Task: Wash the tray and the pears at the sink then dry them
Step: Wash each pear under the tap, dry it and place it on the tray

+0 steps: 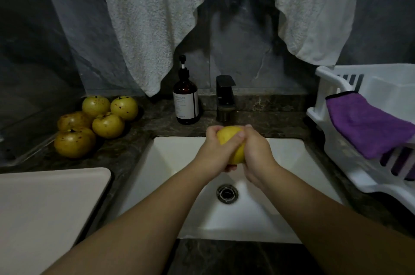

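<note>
The person is holding one pear (231, 139) over the sink (170, 162), just in front of the tap (225, 97), probably so that rinse water would drain into the basin. The left hand (215, 148) and right hand (256, 151) are clamping it from either side, fingers (241, 135) curled round it. No running water is visible. Five more pears (89, 121) are waiting on the desk (157, 121) left of the sink, and the tray (45, 207) is lying nearer the person on that same side. A drying rack (336, 162) with a purple cloth (368, 126) is sitting right of the sink, likely for drying.
</note>
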Tool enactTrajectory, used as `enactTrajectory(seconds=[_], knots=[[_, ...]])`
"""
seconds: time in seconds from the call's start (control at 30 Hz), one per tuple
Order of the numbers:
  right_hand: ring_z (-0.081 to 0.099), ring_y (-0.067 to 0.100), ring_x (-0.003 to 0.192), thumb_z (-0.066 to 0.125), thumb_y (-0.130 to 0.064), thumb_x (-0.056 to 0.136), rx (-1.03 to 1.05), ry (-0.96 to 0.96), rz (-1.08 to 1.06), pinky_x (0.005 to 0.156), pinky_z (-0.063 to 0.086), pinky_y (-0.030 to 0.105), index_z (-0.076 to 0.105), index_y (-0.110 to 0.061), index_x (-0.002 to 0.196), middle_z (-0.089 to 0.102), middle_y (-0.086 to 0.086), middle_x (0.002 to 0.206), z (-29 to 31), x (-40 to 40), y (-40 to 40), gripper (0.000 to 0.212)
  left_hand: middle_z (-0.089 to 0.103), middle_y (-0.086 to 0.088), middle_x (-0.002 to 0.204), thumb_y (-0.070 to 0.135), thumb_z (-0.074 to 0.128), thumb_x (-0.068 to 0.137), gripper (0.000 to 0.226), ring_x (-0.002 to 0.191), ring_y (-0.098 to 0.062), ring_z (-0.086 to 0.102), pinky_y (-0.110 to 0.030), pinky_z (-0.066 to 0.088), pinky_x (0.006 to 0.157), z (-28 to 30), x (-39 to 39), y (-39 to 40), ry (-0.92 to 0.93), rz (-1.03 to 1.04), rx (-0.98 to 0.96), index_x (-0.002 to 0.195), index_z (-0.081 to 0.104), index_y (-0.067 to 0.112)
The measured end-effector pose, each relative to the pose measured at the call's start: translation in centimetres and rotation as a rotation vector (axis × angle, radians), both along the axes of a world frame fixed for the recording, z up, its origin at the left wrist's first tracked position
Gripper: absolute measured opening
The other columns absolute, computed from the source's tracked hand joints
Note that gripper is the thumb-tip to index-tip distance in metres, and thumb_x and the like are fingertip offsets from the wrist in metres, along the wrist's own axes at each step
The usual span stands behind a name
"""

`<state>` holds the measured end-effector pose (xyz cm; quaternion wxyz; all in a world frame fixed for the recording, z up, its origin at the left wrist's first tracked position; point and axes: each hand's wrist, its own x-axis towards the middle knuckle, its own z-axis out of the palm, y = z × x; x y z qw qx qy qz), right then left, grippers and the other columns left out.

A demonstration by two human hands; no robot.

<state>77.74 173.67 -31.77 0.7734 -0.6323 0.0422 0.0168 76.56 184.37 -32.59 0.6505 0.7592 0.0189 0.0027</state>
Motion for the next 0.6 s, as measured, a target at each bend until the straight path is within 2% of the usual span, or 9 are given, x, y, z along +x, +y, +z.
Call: enactTrajectory(seconds=[0.1, 0.17, 0.23, 0.27, 0.3, 0.4, 0.43, 0.5, 0.6], knots=[[0.060, 0.013, 0.102, 0.057, -0.056, 0.089, -0.205, -0.298, 0.039, 0.054, 0.055, 0.019, 0.064, -0.054, 0.103, 0.058, -0.008, 0.121, 0.0, -0.6, 0.0, 0.015, 0.077, -0.008, 0.084, 0.073, 0.033, 0.100, 0.056, 0.054, -0.019, 0.071, -0.026, 0.052, 0.048, 1.0, 0.6, -0.1, 0.140, 0.093, -0.170, 0.122, 0.054, 0.027], [0.059, 0.012, 0.101, 0.056, -0.051, 0.095, -0.233, -0.262, 0.010, 0.063, 0.056, 0.025, 0.064, -0.052, 0.099, 0.060, -0.005, 0.121, -0.1, -0.2, 0.2, 0.009, 0.076, -0.015, 0.092, 0.072, 0.029, 0.102, 0.057, 0.056, -0.023, 0.070, -0.027, 0.051, 0.047, 0.9, 0.6, 0.2, 0.165, 0.102, -0.160, 0.122, 0.054, 0.025], [0.062, 0.024, 0.102, 0.049, -0.041, 0.101, -0.115, -0.060, 0.016, 0.083, 0.057, 0.044, 0.066, -0.040, 0.104, 0.064, 0.007, 0.119, -0.1, 0.2, 0.2, 0.018, 0.067, -0.017, 0.110, 0.070, 0.043, 0.100, 0.054, 0.058, -0.023, 0.068, -0.028, 0.050, 0.047, 0.0, 0.3, 0.4, 0.078, 0.045, -0.011, 0.132, 0.047, 0.027], [0.062, 0.028, 0.104, 0.047, -0.039, 0.102, -0.042, -0.007, 0.038, 0.086, 0.057, 0.046, 0.067, -0.036, 0.106, 0.064, 0.010, 0.119, -0.2, 0.3, 0.1, 0.021, 0.066, -0.016, 0.110, 0.070, 0.051, 0.097, 0.056, 0.056, -0.022, 0.067, -0.027, 0.049, 0.046, -0.2, 0.1, 0.4, 0.028, 0.018, 0.040, 0.135, 0.044, 0.030], [0.063, 0.027, 0.105, 0.047, -0.040, 0.102, -0.036, -0.026, 0.063, 0.083, 0.057, 0.043, 0.068, -0.037, 0.108, 0.063, 0.009, 0.121, -0.2, 0.2, 0.0, 0.022, 0.066, -0.014, 0.108, 0.071, 0.053, 0.095, 0.058, 0.054, -0.020, 0.066, -0.026, 0.047, 0.044, -0.1, 0.0, 0.4, 0.011, 0.007, 0.048, 0.135, 0.043, 0.031], [0.058, -0.001, 0.104, 0.053, -0.049, 0.093, -0.284, -0.392, 0.118, 0.068, 0.051, 0.015, 0.068, -0.056, 0.101, 0.056, -0.014, 0.125, 0.0, -0.7, 0.1, 0.018, 0.071, -0.011, 0.083, 0.078, 0.028, 0.098, 0.061, 0.049, -0.018, 0.063, -0.023, 0.044, 0.043, 1.0, 0.4, 0.7, 0.115, 0.062, -0.073, 0.125, 0.054, 0.030], [0.056, -0.003, 0.103, 0.054, -0.047, 0.094, -0.332, -0.435, 0.102, 0.068, 0.049, 0.012, 0.066, -0.058, 0.099, 0.054, -0.018, 0.122, -0.2, -0.5, 0.1, 0.017, 0.071, -0.010, 0.079, 0.078, 0.024, 0.098, 0.063, 0.048, -0.018, 0.062, -0.023, 0.044, 0.044, 1.1, 0.4, 0.8, 0.137, 0.070, -0.077, 0.123, 0.056, 0.029], [0.058, 0.008, 0.102, 0.049, -0.041, 0.100, -0.325, -0.340, 0.038, 0.072, 0.048, 0.026, 0.066, -0.049, 0.099, 0.059, -0.010, 0.115, -0.1, 0.0, 0.5, 0.019, 0.070, -0.010, 0.091, 0.079, 0.032, 0.095, 0.061, 0.051, -0.019, 0.063, -0.023, 0.045, 0.045, 0.7, 0.2, 0.7, 0.110, 0.046, -0.019, 0.125, 0.053, 0.030], [0.063, 0.029, 0.105, 0.043, -0.039, 0.102, -0.016, -0.053, 0.038, 0.079, 0.053, 0.041, 0.066, -0.039, 0.104, 0.064, 0.007, 0.115, -0.3, 0.5, 0.7, 0.022, 0.067, -0.009, 0.104, 0.071, 0.061, 0.088, 0.056, 0.050, -0.018, 0.064, -0.023, 0.044, 0.042, 0.1, -0.2, 0.3, 0.003, 0.036, 0.006, 0.127, 0.044, 0.034]])
